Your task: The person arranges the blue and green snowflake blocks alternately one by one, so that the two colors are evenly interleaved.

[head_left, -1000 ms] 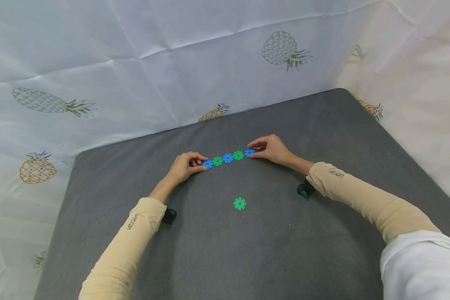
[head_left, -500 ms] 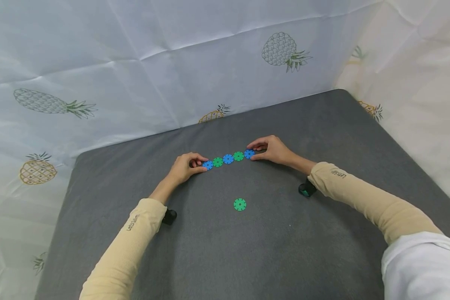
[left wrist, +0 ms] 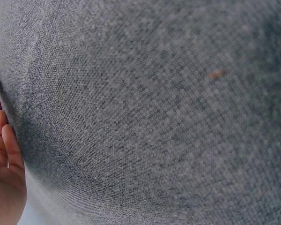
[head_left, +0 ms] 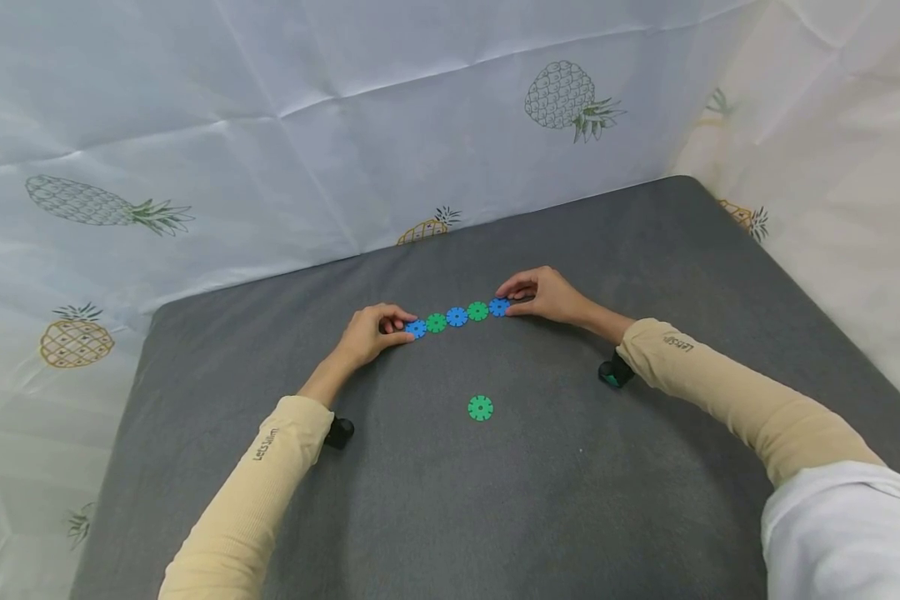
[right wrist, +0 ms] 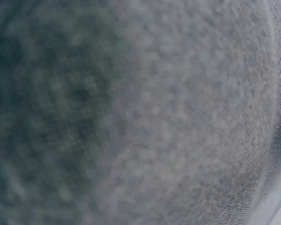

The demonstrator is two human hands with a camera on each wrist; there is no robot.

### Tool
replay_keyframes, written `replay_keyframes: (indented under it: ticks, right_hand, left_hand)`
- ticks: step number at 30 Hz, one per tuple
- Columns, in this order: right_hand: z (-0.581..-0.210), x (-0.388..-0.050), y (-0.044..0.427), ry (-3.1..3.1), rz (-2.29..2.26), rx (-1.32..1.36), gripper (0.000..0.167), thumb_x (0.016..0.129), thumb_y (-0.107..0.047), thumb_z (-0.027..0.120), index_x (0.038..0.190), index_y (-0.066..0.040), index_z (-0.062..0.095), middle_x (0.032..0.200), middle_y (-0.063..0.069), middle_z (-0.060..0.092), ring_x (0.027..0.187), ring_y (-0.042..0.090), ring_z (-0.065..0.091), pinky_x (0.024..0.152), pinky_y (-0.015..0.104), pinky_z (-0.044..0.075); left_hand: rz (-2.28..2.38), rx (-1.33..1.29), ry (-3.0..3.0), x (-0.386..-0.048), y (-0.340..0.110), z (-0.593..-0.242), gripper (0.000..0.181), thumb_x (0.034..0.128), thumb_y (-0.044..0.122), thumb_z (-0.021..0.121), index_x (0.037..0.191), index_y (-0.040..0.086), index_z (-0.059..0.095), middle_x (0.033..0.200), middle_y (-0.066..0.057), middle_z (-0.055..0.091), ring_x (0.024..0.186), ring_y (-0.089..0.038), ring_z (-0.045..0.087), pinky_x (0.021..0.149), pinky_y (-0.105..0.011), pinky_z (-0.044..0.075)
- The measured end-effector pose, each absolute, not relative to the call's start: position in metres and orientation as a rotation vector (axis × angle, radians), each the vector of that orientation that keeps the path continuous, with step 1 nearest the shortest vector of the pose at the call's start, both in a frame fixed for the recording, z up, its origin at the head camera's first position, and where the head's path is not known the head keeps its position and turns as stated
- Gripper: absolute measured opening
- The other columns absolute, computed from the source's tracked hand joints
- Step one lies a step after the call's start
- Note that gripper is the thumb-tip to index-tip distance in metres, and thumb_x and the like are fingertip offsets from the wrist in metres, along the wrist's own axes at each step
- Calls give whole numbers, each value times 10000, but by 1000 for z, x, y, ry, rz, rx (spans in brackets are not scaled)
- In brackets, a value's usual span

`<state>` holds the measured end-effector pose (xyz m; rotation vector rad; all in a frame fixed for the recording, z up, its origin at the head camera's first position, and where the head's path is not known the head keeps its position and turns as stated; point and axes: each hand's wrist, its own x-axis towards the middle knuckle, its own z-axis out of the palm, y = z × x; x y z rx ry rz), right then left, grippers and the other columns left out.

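Flat notched plastic discs, alternating blue and green, lie edge to edge in a slightly slanting row in the head view. My left hand (head_left: 371,333) pinches the blue disc (head_left: 416,329) at the row's left end between thumb and fingers. At the opposite end, my right hand (head_left: 549,297) has its thumb and forefinger around another blue disc (head_left: 499,307). Between them lie a green disc (head_left: 436,322), a middle blue disc (head_left: 457,317) and a second green disc (head_left: 477,311). In the left wrist view, curled fingers (left wrist: 11,147) show at the left edge. The right wrist view shows only cloth.
A single green disc (head_left: 481,407) lies apart, nearer the body. Grey cloth (head_left: 420,500) covers the table, and a white pineapple-print curtain (head_left: 307,167) rises behind its far edge. Black wrist cameras (head_left: 339,433) hang under both sleeves.
The right hand and forearm have shifted very slightly to the right. The left hand, the row and the single green disc stay in practically the same place.
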<state>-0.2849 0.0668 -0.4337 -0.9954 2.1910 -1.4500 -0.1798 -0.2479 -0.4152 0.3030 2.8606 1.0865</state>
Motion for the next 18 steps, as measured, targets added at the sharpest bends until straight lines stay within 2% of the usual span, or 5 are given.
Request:
replay_keyframes:
  ticks: [5, 13, 18]
  right_hand:
    - [-435, -286, 67, 2201, -1452, -1003, 295, 804, 42, 740, 1089, 83, 677, 1096, 230, 661, 1000, 333, 634, 865, 380, 501]
    - [-432, -284, 71, 2201, -1467, -992, 287, 808, 22, 744, 1087, 57, 688, 1085, 196, 673, 958, 273, 644, 823, 266, 511]
    - [-431, -280, 73, 2144, -1541, -989, 290, 826, 48, 715, 1112, 71, 671, 1082, 214, 667, 894, 217, 650, 780, 244, 523]
  left_hand:
    - [1088, 310, 2861, -180, -247, -414, 240, 830, 117, 759, 1060, 55, 734, 861, -75, 607, 712, -181, 520, 627, -276, 379]
    - [1089, 308, 2854, -180, -245, -412, 246, 830, 116, 758, 1065, 50, 731, 869, -84, 606, 716, -186, 517, 630, -280, 377]
    - [1093, 314, 2857, -178, -248, -412, 245, 832, 113, 755, 1067, 50, 730, 871, -92, 603, 726, -196, 510, 638, -287, 377]
